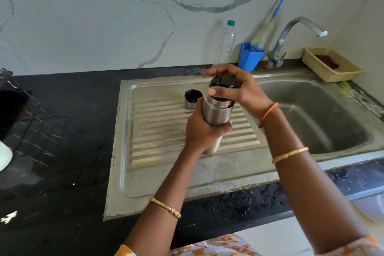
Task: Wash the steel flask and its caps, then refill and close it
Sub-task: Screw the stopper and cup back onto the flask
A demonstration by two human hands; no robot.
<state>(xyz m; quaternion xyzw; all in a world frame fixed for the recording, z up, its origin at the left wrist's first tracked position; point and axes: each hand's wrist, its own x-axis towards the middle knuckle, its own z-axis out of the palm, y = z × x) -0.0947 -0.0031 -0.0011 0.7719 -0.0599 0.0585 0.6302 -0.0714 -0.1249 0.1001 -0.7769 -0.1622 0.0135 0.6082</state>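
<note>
The steel flask point(216, 113) stands upright on the ribbed drainboard point(162, 129) of the sink. My left hand point(202, 129) grips its body around the middle. At the flask's mouth sits a black inner cap point(222, 84), and my right hand point(239, 87) holds it from above with thumb and fingers curled round its rim. The outer steel cap point(193, 98), open side up with a dark inside, rests on the drainboard just left of the flask.
The sink basin point(324, 114) lies to the right, under the tap point(297, 35). Behind stand a clear plastic bottle point(225, 44), a blue holder point(250, 56) with a bottle brush point(270, 21), and a yellow basket point(331, 64). A wire rack point(31, 114) sits on the black counter at left.
</note>
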